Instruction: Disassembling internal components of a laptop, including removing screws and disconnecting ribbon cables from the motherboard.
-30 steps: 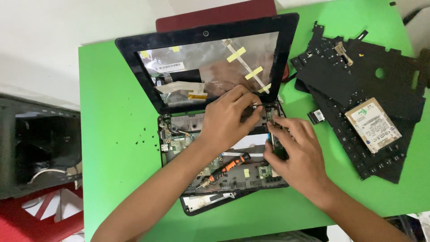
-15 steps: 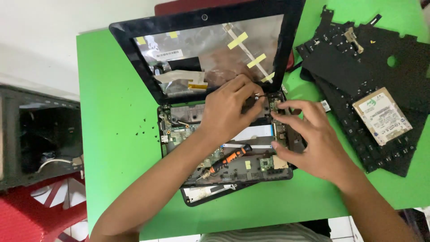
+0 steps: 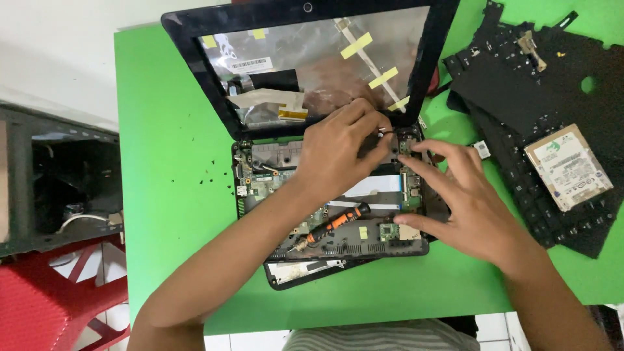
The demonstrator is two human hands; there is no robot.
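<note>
A small opened laptop lies on the green table (image 3: 169,117). Its bare screen lid (image 3: 312,65) carries yellow tape strips, and its base (image 3: 266,175) shows the circuit board. My left hand (image 3: 338,153) reaches across the base to the right hinge corner, fingertips pinched on a thin dark cable (image 3: 385,132). My right hand (image 3: 471,205) rests on the base's right edge with fingers spread, index tip near the small green board by the hinge. An orange-and-black screwdriver (image 3: 338,223) lies inside the base under my left forearm.
Black removed panels and a keyboard (image 3: 539,84) are piled at the right with a hard drive (image 3: 567,166) on top. Tiny screws (image 3: 205,175) dot the table left of the base. A dark open computer case (image 3: 58,182) and a red stool (image 3: 45,299) stand left of the table.
My right hand has spread flatter over the base's right edge. My left hand stays pinched at the hinge corner. The view has shifted slightly.
</note>
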